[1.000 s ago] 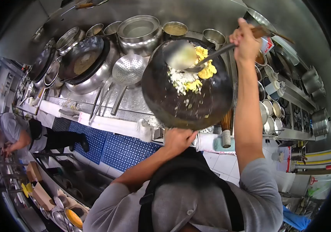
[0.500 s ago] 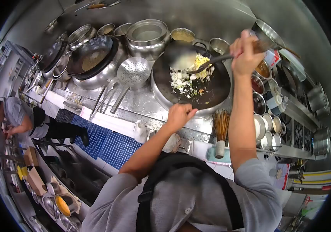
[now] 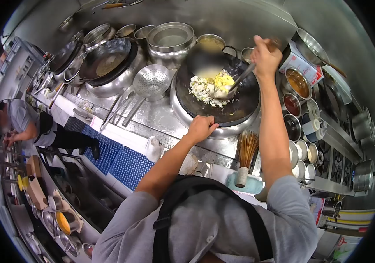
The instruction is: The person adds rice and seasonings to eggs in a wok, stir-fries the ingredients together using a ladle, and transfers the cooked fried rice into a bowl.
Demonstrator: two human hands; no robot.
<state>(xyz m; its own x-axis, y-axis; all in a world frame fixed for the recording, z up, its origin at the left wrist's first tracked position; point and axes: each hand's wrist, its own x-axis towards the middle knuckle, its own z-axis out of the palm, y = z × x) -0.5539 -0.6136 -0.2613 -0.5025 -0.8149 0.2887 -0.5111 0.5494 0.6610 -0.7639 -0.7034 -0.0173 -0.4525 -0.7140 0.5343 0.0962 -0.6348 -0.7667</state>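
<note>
A large black wok (image 3: 240, 107) rests on the round steel burner ring (image 3: 229, 132). White rice and yellow egg (image 3: 211, 87) lie together in its middle. My left hand (image 3: 202, 128) is closed on the wok's near rim, thumb to the right. Over the wok's right side, my right hand (image 3: 266, 57) grips the handle of a ladle (image 3: 245, 75). The ladle's bowl touches the egg and rice. A blurred patch covers the wok's far left part. Left of the wok lies a perforated strainer (image 3: 151, 82).
Another wok (image 3: 106, 63) and a steel pot (image 3: 170, 37) stand to the left. A bamboo brush (image 3: 245, 151) is at the near right. Sauce bowls (image 3: 298, 83) line the right side. A co-worker (image 3: 29, 125) stands at far left.
The wok, tilted up towards me a second ago, now sits level on the burner. The egg and rice have gathered in the middle. My right hand and the ladle have shifted slightly left.
</note>
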